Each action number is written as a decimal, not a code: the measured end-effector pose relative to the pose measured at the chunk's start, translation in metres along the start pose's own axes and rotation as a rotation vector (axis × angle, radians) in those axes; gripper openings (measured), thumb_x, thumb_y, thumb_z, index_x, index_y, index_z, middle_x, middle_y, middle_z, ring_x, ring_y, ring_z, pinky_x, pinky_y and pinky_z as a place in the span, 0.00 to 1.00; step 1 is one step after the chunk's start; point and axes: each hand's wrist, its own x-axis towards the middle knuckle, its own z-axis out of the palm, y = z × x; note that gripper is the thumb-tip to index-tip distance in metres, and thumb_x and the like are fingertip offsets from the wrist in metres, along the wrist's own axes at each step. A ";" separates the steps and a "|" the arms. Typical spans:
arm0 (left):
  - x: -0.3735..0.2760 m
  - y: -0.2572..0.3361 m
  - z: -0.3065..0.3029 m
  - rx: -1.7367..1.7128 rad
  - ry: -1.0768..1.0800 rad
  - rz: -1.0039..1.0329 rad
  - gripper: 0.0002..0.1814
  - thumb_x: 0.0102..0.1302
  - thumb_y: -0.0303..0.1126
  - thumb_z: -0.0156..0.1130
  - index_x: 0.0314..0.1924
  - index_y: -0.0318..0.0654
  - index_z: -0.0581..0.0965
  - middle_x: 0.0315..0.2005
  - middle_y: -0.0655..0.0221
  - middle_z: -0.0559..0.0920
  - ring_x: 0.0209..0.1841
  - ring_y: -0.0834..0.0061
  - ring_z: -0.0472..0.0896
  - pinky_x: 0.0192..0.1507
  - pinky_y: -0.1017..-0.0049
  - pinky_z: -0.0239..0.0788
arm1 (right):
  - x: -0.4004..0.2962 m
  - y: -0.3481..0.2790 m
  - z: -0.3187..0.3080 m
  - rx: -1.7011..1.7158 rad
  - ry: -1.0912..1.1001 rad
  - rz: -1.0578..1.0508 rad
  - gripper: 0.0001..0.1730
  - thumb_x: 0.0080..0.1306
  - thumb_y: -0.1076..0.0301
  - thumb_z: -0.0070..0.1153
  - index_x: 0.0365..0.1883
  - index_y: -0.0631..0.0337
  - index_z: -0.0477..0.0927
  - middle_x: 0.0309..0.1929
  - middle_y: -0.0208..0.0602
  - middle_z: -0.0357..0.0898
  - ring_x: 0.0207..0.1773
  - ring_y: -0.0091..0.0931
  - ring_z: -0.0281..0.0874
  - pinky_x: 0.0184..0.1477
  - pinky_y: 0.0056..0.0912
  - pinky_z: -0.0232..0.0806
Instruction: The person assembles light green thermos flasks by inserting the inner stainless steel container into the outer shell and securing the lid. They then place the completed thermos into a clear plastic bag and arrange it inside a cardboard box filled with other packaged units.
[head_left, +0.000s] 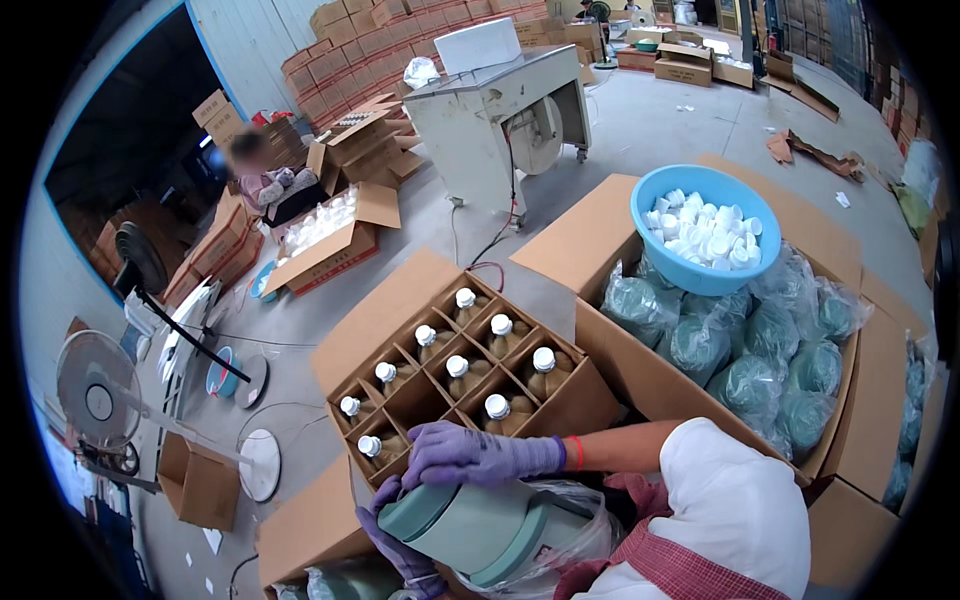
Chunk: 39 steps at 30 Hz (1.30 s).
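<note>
A pale green insulated jug (480, 532) lies tilted in front of me, its darker green lid (420, 504) towards the left. Clear plastic film (581, 514) wraps around its lower body. My right hand (476, 454), in a purple work glove, grips the lid from above. My left hand (401, 544), gloved alike, holds the lid's left side and underside; part of its palm is hidden by the jug. Just beyond, a divided carton (570, 401) holds several brownish bottle-shaped vessels (461, 379) with white caps, one per visible filled compartment.
At the right, an open carton (682, 394) holds several bagged green jugs (750, 375). A blue basin (694, 281) of white plastic caps rests on it. Another carton (307, 532) stands at lower left. Fans (97, 401), a wheeled machine (465, 142) and a seated person (262, 184) are beyond.
</note>
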 end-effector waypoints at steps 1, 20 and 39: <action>-0.002 0.002 0.006 0.150 0.071 0.032 0.32 0.77 0.56 0.38 0.45 0.32 0.77 0.45 0.58 0.81 0.52 0.64 0.76 0.63 0.59 0.64 | -0.003 0.000 0.003 -0.036 0.014 0.063 0.10 0.72 0.64 0.51 0.46 0.55 0.81 0.41 0.33 0.78 0.49 0.33 0.75 0.58 0.39 0.60; -0.059 0.037 0.020 1.064 0.047 0.626 0.29 0.72 0.52 0.52 0.55 0.30 0.75 0.50 0.53 0.78 0.52 0.60 0.76 0.56 0.64 0.68 | -0.019 0.083 0.056 1.294 0.150 0.590 0.27 0.79 0.49 0.38 0.28 0.59 0.78 0.37 0.33 0.78 0.43 0.26 0.76 0.64 0.36 0.67; -0.017 0.047 -0.033 0.793 0.069 0.237 0.29 0.76 0.52 0.38 0.57 0.32 0.72 0.56 0.53 0.76 0.58 0.63 0.74 0.66 0.62 0.62 | 0.004 0.033 -0.017 0.345 -0.193 0.427 0.21 0.71 0.53 0.53 0.52 0.59 0.80 0.58 0.40 0.74 0.63 0.36 0.70 0.68 0.45 0.59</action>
